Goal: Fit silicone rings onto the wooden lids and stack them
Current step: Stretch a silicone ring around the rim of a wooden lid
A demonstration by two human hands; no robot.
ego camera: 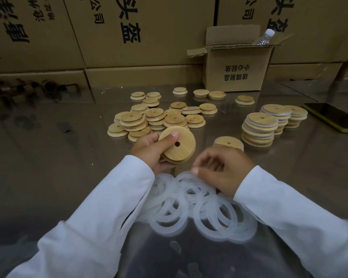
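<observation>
The left hand (149,152) grips a wooden lid (178,144), thumb on its tilted top face, more disc edges showing beneath. The right hand (222,170) hangs with curled fingers over the silicone rings (191,207) heaped on the steel table (48,157); through the blur I can't tell whether it pinches one. Beyond, I see a pile of bare lids (155,119), with the ringed stacks (259,127) to its right and a single lid (228,141) near them. A phone (331,117) and a cardboard box (235,73) sit further back.

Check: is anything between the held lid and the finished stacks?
One loose lid lies flat on the table between the held lid in the left hand and the nearest finished stack.
</observation>
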